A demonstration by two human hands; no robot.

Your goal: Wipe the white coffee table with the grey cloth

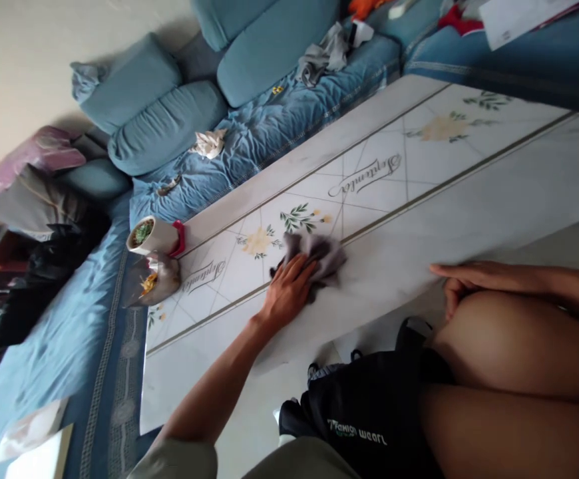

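On the marble-look tabletop, my left hand presses down on a crumpled grey cloth. Its fingers lie over the cloth's near left part, and some folds are hidden under the palm. My right hand holds nothing that I can see. It rests against a bare bent knee just off the table's near edge, one finger stretched out and the others partly hidden. A printed band with flowers and the word "September" runs along the table beside the cloth.
A white plant pot and a clear plastic bag with yellowish bits stand at the table's left end. A blue sofa with cushions and scattered cloths borders the far side. Papers lie at upper right.
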